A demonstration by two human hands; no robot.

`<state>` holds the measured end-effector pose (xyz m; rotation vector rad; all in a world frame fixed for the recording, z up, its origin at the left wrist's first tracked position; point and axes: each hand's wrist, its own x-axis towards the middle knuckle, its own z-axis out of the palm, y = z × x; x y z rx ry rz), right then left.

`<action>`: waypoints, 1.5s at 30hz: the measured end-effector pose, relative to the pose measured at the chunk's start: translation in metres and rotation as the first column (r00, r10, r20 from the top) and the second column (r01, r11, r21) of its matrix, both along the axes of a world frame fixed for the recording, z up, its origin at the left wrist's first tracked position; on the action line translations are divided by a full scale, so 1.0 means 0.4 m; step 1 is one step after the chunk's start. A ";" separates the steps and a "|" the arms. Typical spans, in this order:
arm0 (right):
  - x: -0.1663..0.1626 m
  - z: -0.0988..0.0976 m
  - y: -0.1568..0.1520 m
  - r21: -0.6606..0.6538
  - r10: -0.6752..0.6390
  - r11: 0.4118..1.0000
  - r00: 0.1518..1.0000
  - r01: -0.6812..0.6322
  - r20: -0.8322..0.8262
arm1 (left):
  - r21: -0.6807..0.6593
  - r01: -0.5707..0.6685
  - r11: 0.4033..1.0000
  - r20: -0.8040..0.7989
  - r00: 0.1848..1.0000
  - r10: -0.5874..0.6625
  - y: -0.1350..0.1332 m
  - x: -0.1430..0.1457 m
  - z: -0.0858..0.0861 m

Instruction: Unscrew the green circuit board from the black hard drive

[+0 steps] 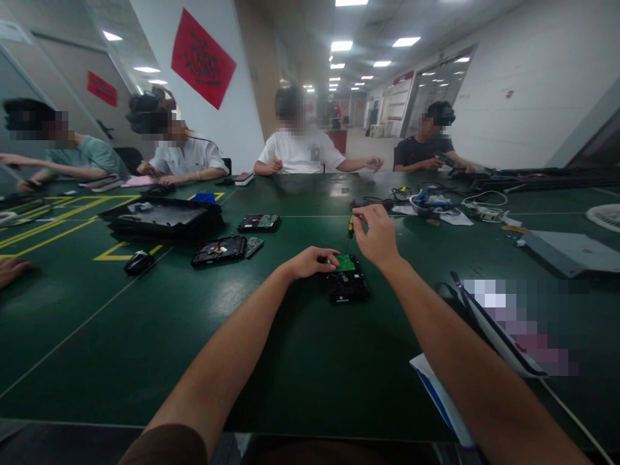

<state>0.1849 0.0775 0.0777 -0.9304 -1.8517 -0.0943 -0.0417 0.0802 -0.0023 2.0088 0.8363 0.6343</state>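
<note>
A black hard drive [347,287] with a green circuit board [345,262] on its far half lies on the green table in front of me. My left hand [314,261] grips the drive's left side, its fingertips resting on the board. Above the drive, my right hand [378,234] pinches the top of a small yellow-and-black screwdriver [350,226]. The screwdriver stands nearly upright, its thin shaft pointing down to the board. Whether the tip sits in a screw is too small to tell.
To the left lie another hard drive [220,250], a drive with a green board [259,222], a black tray [162,216] and a computer mouse [139,263]. Tangled cables [426,201] and a grey metal case [571,252] are on the right. Several people sit around the table.
</note>
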 end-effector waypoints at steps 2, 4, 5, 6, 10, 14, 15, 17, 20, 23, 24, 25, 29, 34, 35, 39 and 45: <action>0.000 -0.002 0.003 -0.012 -0.010 1.000 1.000 0.009 -0.025 | -0.003 0.004 1.000 -0.004 1.000 -0.004 -0.002 0.000 0.004; 0.001 -0.002 0.006 -0.037 -0.013 0.999 0.999 0.011 -0.041 | -0.004 0.007 1.000 -0.008 1.000 -0.007 -0.003 0.000 0.006; 0.001 -0.002 0.005 -0.046 -0.009 0.999 0.999 0.008 -0.040 | -0.004 0.006 1.000 -0.009 1.000 -0.006 -0.002 0.001 0.007; 0.001 -0.001 0.004 -0.047 -0.003 0.999 0.999 0.002 -0.032 | -0.004 0.005 1.000 -0.010 1.000 -0.005 -0.001 0.001 0.006; -0.002 0.001 -0.004 -0.016 -0.002 1.000 1.000 0.002 0.015 | -0.008 -0.007 1.000 -0.007 1.000 0.006 0.002 0.003 0.001; 0.001 0.001 0.001 -0.032 -0.045 0.999 0.999 0.044 -0.017 | -0.009 -0.009 1.000 0.002 1.000 0.009 0.001 0.005 0.001; 0.003 0.002 0.003 -0.041 -0.041 0.998 0.999 0.040 -0.024 | -0.009 -0.006 1.000 0.005 1.000 0.006 0.000 0.006 0.002; 0.006 0.003 0.004 -0.046 -0.019 0.999 1.000 0.018 -0.014 | -0.007 -0.002 1.000 0.011 1.000 0.002 -0.002 0.007 0.004; 0.007 0.005 0.001 -0.026 0.006 1.000 1.000 -0.005 0.016 | -0.012 -0.012 1.000 0.015 1.000 0.012 -0.004 0.008 0.006; 0.005 0.005 0.000 -0.028 -0.010 1.000 1.000 0.010 -0.004 | -0.021 -0.019 1.000 0.002 1.000 0.019 -0.003 0.007 0.007; 0.005 0.004 0.000 -0.038 -0.019 0.999 1.000 0.018 -0.015 | -0.023 -0.017 1.000 0.002 1.000 0.017 -0.003 0.007 0.008; 0.005 0.004 0.001 -0.048 -0.024 0.999 0.999 0.023 -0.022 | -0.025 -0.012 1.000 0.004 1.000 0.012 -0.003 0.006 0.008; 0.004 0.005 -0.001 -0.037 -0.003 0.999 1.000 0.003 0.020 | -0.021 0.002 1.000 0.010 1.000 -0.001 -0.004 0.005 0.008; 0.002 0.003 0.001 -0.023 -0.037 0.999 0.999 0.037 0.017 | -0.014 -0.005 1.000 0.002 1.000 0.005 -0.003 0.004 0.005; 0.002 0.002 0.003 -0.037 -0.044 0.998 0.999 0.044 0.003 | -0.014 -0.004 1.000 0.003 1.000 0.004 -0.003 0.004 0.005; 0.003 0.002 0.001 -0.056 -0.015 0.998 1.000 0.015 0.011 | -0.014 0.000 1.000 0.016 1.000 0.001 -0.003 0.004 0.004; 0.002 -0.002 0.002 -0.021 -0.044 0.999 0.999 0.045 0.031 | 0.002 -0.002 1.000 -0.003 1.000 0.002 -0.001 0.005 0.003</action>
